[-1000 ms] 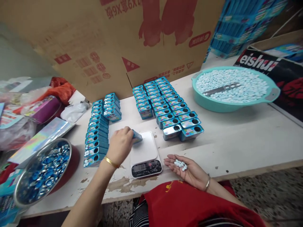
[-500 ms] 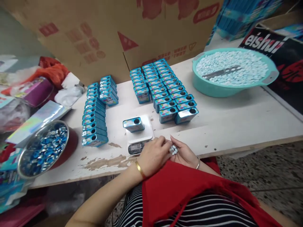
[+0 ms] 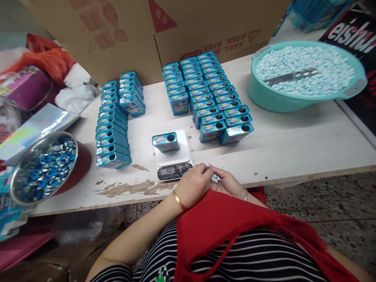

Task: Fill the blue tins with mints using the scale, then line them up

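My right hand (image 3: 230,183), palm up by the table edge, cups a small heap of pale blue candies (image 3: 215,178). The curled fingers of my left hand (image 3: 195,183) meet it at the palm; their tips are hidden, so what they pinch cannot be made out. Just beyond my left hand is a white digital scale (image 3: 173,158) with digits on its display. One blue candy tin (image 3: 166,142) stands upright on its pan, the round top hole uncovered.
Rows of open blue tins (image 3: 211,131) stand right of centre, more tins (image 3: 114,158) at left, some with candies on top. A turquoise basin (image 3: 279,98) of candies holds a metal strip (image 3: 290,76). A metal bowl (image 3: 78,156) holds blue caps. A cardboard box (image 3: 129,51) stands behind.
The view has shifted and tilted slightly downward, and the scale's display is now uncovered. My hands stay together at the table edge with the candies; the tin remains on the scale.
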A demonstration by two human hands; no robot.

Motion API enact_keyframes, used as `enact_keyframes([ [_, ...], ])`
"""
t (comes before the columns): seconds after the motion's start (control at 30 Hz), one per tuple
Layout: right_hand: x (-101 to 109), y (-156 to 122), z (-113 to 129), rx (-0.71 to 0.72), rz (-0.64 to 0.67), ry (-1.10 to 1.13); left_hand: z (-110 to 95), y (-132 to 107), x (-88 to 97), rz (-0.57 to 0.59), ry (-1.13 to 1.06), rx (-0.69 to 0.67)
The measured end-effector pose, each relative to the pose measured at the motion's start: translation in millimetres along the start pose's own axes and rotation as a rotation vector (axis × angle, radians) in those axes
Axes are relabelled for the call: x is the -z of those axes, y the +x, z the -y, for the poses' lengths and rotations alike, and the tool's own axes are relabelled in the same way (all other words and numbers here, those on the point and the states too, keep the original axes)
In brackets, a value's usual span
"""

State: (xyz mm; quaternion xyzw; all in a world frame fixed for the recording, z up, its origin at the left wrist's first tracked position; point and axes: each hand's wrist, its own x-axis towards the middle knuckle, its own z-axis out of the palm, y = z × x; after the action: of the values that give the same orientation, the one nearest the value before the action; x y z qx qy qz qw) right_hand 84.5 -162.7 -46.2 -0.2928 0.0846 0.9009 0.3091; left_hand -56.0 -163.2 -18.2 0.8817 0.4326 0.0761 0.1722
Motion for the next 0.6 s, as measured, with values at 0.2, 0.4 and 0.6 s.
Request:
enact_keyframes([
  [0.2, -5, 7, 1, 0.073, 0.022, -0.002, 10, -2, -3.5, -0.110, -0.061, -0.052],
  [0.4, -17, 21, 4, 0.096, 0.028, 0.024, 24, -4, 20.4, -0.283, -0.279, 0.025],
  [0.6, -39, 31, 7, 0.073, 0.149, -0.031, 61, 2, 82.5, -0.554, -0.213, 0.170],
])
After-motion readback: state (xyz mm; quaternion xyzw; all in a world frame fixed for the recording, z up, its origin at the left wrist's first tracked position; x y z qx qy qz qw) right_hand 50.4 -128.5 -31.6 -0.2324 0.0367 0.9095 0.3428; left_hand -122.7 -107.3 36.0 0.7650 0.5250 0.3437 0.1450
